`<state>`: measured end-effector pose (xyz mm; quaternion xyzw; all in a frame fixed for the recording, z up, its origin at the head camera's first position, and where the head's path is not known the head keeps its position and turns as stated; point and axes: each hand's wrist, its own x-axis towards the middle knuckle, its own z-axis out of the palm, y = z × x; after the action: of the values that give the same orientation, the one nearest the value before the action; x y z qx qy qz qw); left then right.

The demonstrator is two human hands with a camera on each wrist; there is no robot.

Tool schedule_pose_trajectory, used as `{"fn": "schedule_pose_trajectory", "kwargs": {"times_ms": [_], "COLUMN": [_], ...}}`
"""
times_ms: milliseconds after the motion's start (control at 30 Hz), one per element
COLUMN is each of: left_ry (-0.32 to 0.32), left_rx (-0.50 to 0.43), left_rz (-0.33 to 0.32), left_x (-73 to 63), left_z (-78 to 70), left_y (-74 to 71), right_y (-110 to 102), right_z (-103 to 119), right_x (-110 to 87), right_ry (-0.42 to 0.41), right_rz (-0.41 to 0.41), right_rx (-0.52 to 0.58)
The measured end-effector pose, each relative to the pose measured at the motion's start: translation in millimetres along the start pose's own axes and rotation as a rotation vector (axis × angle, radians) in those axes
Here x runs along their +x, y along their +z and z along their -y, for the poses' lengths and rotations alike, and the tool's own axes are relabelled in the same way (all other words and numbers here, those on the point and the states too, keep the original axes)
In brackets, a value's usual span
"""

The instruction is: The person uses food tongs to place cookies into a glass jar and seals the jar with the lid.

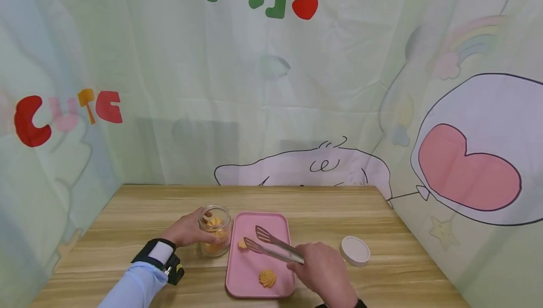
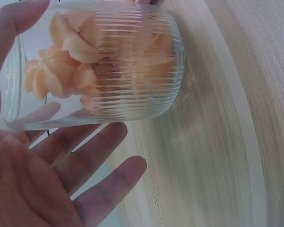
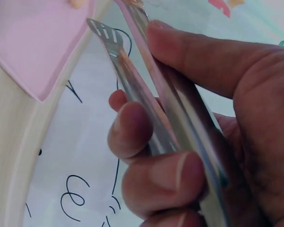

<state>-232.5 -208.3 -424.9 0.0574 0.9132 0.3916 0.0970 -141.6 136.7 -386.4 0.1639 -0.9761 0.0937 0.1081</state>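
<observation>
My left hand [image 1: 186, 230] holds a clear glass jar [image 2: 137, 101] standing on the table, thumb on one side and fingers at the other. Several swirl-shaped butter cookies [image 2: 49, 73] lie inside it; ribs on the lower glass blur some of them. Metal tongs [image 1: 277, 253] are gripped in my right hand [image 1: 323, 268], thumb on one arm and fingers curled round the other. Their slotted ends stand apart above a pink tray [image 1: 248, 275], with nothing between them. One cookie [image 1: 267, 279] lies near the tray's front, and another [image 1: 242, 244] at its left edge, close to a tong tip.
A white round lid [image 1: 355, 250] lies on the wooden table [image 1: 318, 204] to the right of the tray. Behind and beside the table hangs a printed cloth [image 1: 191, 86] with cartoon drawings and lettering.
</observation>
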Motion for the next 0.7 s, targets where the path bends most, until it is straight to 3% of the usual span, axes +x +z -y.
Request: {"fn": "schedule_pose_trajectory", "kwargs": {"times_ms": [133,500,700], "left_ry": [-0.002,0.005,0.005], "left_rx": [0.005,0.006,0.013], "left_rz": [0.000,0.004,-0.003], "left_x": [-0.2,-2.1,-4.0], "left_z": [-0.2,-1.9,-4.9], "left_y": [-0.3,-0.8,-1.5], "right_y": [6,27,31], "right_z": [1,15,14], "right_x": [1.1,15.8,15.6], "right_ry": [0.030,0.026,0.006], "right_rz": [0.051,0.071,0.025], "right_rx": [0.021,0.029,-0.011]}}
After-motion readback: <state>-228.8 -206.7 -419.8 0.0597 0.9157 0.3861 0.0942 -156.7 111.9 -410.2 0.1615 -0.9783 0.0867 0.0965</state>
